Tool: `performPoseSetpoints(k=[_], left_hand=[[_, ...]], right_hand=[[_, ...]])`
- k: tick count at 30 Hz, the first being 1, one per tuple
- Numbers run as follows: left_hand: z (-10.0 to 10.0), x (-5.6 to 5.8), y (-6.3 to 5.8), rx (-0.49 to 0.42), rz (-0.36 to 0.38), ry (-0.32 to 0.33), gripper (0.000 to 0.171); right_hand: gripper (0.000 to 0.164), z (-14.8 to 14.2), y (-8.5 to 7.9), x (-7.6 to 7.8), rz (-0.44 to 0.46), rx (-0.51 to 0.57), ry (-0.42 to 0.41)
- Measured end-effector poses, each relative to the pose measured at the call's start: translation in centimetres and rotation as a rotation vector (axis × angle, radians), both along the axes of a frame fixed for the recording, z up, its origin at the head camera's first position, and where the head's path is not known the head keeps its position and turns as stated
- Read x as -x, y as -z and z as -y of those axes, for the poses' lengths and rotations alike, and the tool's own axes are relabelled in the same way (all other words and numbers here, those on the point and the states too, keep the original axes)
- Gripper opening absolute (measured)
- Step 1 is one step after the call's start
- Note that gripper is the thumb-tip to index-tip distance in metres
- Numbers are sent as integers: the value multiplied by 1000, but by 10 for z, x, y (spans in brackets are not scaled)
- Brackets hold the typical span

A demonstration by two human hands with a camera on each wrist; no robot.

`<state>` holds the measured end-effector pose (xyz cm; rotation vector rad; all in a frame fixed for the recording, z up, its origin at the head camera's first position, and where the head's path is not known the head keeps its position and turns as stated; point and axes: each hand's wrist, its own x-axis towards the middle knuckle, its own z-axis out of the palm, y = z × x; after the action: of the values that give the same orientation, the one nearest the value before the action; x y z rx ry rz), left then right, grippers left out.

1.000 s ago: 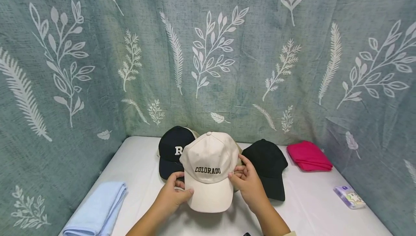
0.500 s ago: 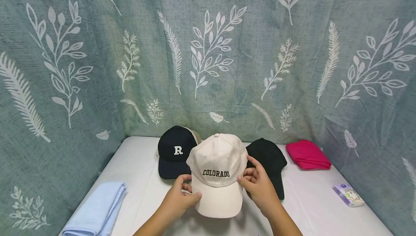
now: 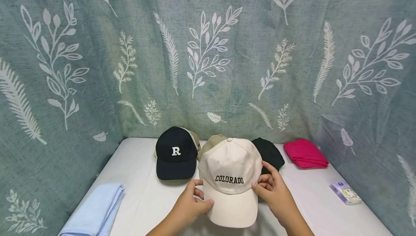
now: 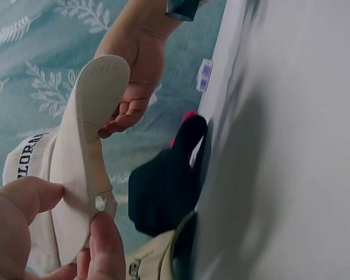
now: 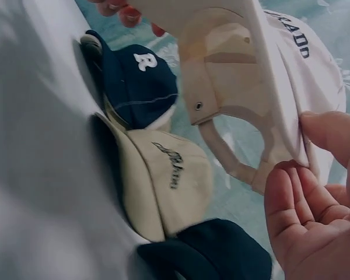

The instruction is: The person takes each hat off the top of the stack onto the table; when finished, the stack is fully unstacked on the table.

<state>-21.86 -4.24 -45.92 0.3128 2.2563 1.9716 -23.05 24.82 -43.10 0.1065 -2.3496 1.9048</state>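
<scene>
Clearly, the cream cap hangs above the table between the two hands. The left hand pinches one side edge of the brim, thumb on top and fingers beneath. The right hand grips the other side where brim meets crown, thumb on the front and fingers behind. Beyond the hands stand a tan cap, partly hidden behind the cream one, a navy cap past the left hand, and a black cap past the right.

The cream cap should be light and hard to break. Its brim looks stiff, its cloth crown softer and likely to dent under a squeeze. The fabric probably grips well, so the brim's sides, right under these fingers, seem the soundest hold; the thin back strap would likely flex.
</scene>
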Motion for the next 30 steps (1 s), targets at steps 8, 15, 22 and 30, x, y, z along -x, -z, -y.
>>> performPoseSetpoints(k=[8,15,22,30], left_hand=[[-22,-7,-1,-24,19,84,67],[-44,-12,0,-40,60,130,64],[-66,-16,7,-24,120,172,61],[-83,-16,15,49,179,201,61]], right_hand=[[89,-27,-6,-21,29,-61,38],[88,-51,-5,-38,96,-97,79],[85,-77,5,-50,145,-164,108],[85,-96,10,-50,277,-218,102]])
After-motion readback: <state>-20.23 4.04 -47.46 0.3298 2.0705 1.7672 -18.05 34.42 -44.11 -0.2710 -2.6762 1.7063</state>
